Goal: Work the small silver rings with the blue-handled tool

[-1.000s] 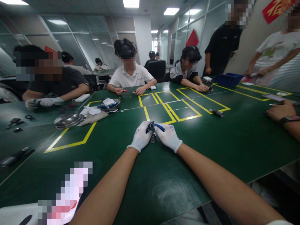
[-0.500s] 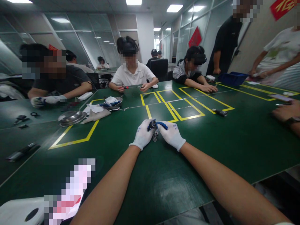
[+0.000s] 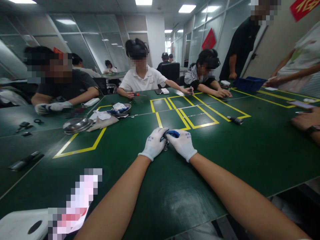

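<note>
"While we enter the hands first, how do we list them?"

"Left hand (image 3: pixel 154 144), gloved in white: closed around a small dark part (image 3: pixel 165 135), partly hidden. Right hand (image 3: pixel 183 144), gloved likewise: fingers curled against the same part (whether they grip it, we cannot tell)."

"And just beneath the two hands?"

"Small metal pieces (image 3: pixel 165 148), largely covered by the fingers, over the green table (image 3: pixel 175 193)."

"Ahead of the hands?"

"Yellow tape outlines (image 3: pixel 205 126). Ahead and to the right of the right hand, well apart: one dark cylinder (image 3: pixel 235 120), lying."

"Left of the left hand?"

"Well apart and farther ahead, we enter one metal dish (image 3: pixel 78 126), with a tan cloth (image 3: pixel 103 124) just beside it. Farther left, we enter one black cylinder (image 3: pixel 23 161), also lying."
</note>
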A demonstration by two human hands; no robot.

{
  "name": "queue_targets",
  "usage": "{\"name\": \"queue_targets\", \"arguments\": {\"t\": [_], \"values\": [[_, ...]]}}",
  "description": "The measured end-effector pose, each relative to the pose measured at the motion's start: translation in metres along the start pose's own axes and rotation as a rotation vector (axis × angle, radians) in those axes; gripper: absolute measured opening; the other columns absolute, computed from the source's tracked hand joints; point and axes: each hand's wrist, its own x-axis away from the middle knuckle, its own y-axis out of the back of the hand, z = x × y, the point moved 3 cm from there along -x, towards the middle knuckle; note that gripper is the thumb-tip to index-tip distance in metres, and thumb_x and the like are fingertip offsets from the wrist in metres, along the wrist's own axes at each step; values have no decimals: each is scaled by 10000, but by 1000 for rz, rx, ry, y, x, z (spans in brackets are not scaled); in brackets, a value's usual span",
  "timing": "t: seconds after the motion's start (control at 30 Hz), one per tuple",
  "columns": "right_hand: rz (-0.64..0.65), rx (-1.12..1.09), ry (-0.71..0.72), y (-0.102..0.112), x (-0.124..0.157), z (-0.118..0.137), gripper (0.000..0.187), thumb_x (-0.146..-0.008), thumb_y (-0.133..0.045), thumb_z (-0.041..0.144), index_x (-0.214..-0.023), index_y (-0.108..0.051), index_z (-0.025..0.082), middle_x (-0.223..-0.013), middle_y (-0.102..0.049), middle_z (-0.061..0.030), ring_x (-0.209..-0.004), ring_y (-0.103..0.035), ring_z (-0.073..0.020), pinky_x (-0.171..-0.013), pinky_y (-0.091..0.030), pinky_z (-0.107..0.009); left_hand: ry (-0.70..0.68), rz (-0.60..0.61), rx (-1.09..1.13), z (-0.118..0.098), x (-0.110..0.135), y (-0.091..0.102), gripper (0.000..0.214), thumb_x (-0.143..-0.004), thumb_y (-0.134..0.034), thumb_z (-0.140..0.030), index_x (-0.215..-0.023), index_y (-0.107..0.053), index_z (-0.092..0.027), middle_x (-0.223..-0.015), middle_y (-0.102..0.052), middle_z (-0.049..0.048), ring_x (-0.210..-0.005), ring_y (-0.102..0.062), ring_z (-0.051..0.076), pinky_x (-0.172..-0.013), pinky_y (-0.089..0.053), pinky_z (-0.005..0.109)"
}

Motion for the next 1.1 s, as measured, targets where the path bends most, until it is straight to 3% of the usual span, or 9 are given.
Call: {"name": "queue_targets", "arguments": {"t": [0.23,0.53,0.7,0.9,1.1], "values": [[-14,-23,-20,-3,1,2,197,-885,-682,383,-830,-792,228,-799,-768,-17,-779,-708,-202,-746,-507,-293,2,4,-22,-3,1,4,456,-847,-602,-149,-1298,-645,-202,-1280,-649,103,-1228,-603,265,-1103,-503,422],[219,-131,45,2,-10,-11,174,-896,-688,344,-949,-805,226,-936,-799,-10,-903,-738,-219,-849,-544,-323,24,49,-15,4,3,-1,481,-874,-627,-187,-1355,-620,-207,-1324,-634,103,-1259,-590,273,-1114,-492,428],[349,-117,65,4,-9,-9,267,-973,-600,362,-1117,-795,251,-1101,-796,-17,-1040,-739,-247,-934,-559,-369,47,-16,37,7,1,3,449,-878,-614,-160,-1324,-631,-201,-1285,-651,104,-1219,-616,260,-1097,-502,420],[274,118,174,-1,-6,-5,271,-991,-582,336,-1162,-782,275,-1202,-767,-31,-1157,-709,-270,-1049,-519,-400,54,-68,101,10,1,5,447,-861,-636,-135,-1305,-626,-186,-1260,-663,97,-1198,-630,236,-1100,-500,394],[211,56,162,-1,-2,4,282,-999,-544,308,-1149,-779,260,-1088,-795,-32,-1018,-747,-252,-923,-565,-364,61,-73,94,10,0,5,441,-874,-633,-149,-1312,-621,-192,-1266,-664,96,-1205,-629,239,-1105,-500,405]]}}
